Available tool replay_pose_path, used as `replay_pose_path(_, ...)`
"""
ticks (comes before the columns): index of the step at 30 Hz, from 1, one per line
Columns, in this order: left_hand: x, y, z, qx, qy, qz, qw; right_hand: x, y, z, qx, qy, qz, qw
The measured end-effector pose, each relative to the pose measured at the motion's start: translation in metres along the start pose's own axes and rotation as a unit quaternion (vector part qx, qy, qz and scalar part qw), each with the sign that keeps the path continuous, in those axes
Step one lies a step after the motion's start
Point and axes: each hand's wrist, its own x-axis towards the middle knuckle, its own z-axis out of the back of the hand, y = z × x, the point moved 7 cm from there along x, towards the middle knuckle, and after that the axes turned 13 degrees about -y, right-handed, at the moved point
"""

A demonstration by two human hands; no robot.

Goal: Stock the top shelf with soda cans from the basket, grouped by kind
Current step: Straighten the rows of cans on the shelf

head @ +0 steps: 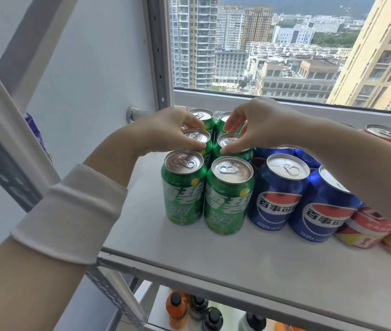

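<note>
Green aluminium soda cans (227, 197) stand in two rows at the left of the white top shelf (237, 259), with blue cans (275, 199) just right of them. The left hand (165, 130) pinches the left middle green can (194, 137) by its rim. The right hand (259, 125) likewise pinches the right middle green can (227, 140).

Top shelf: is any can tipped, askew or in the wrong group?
Nothing plainly wrong: green cans and blue cans stand upright, grouped. The red cans at the right look tilted, but the right arm hides their tops.
</note>
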Motion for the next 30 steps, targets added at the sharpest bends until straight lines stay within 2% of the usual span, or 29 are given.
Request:
replay_pose_path(19,0.0012,0.0028,-0.0009,-0.004,0.002,0.013,1.000,-0.0024,0.0016,0.0032,-0.028,-0.022,-0.001,0.999)
replay_pose_path(30,0.0023,0.0025,-0.0008,0.001,0.008,0.006,1.000,0.0006,-0.0029,-0.0034,0.001,0.025,-0.017,1.000)
